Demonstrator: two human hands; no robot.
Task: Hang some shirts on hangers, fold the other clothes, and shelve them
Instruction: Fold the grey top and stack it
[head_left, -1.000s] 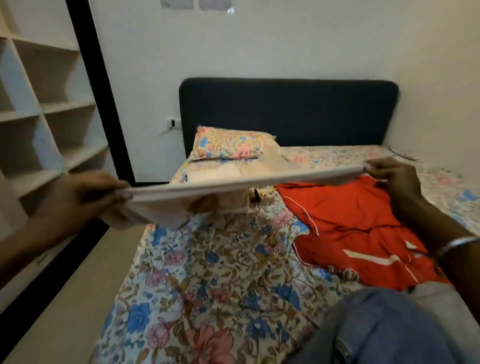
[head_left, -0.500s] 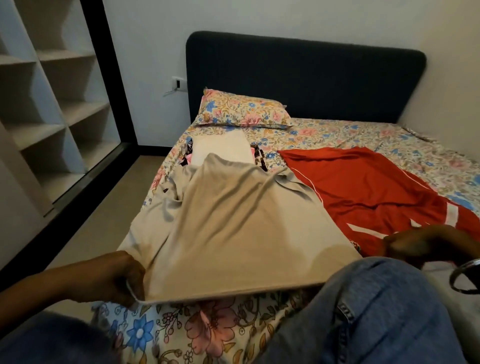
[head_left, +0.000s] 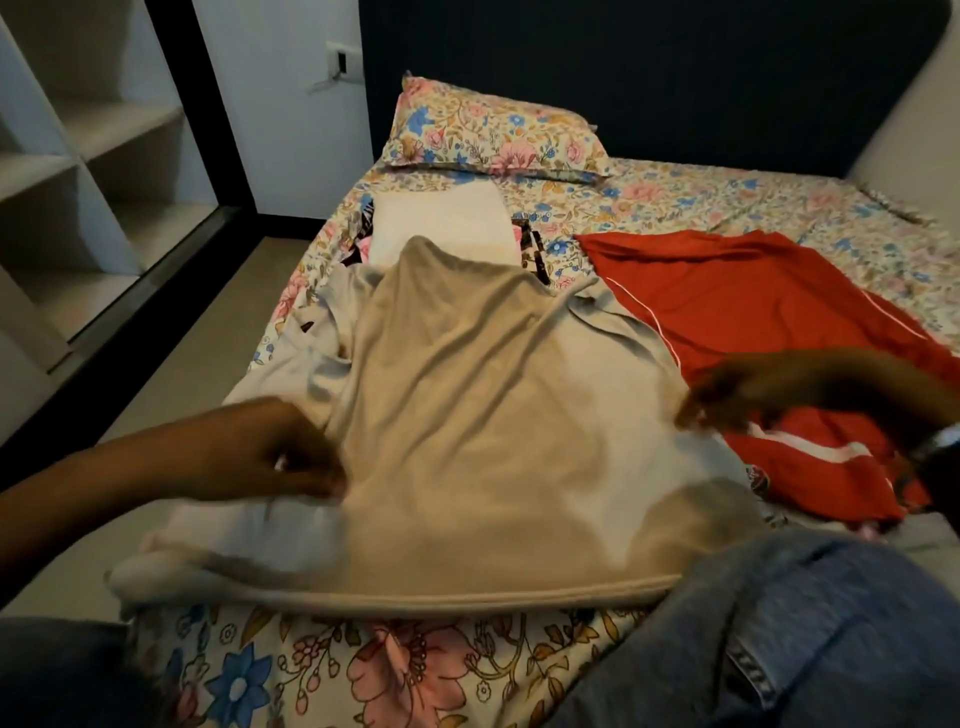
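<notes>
— Since half a second ago, what has been shifted?
— Both hands have been brought up from the near hem onto the beige shirt (head_left: 483, 415), now spread flat on the floral bedsheet (head_left: 415, 670)

— How is the left hand (head_left: 291, 457) placed?
— Its fingers are curled at the shirt's left side; whether cloth is pinched cannot be told, since the hand is blurred. Empty shelves (head_left: 104, 135) are seen far beyond its fingers

— And the right hand (head_left: 727, 395)?
— It is blurred too; its fingertips are bent down at the shirt's right edge, grip unclear. Just beyond them a red garment (head_left: 753, 301) is laid, and a folded white cloth (head_left: 441, 223) lies past the collar, before the pillow (head_left: 493, 135)
</notes>
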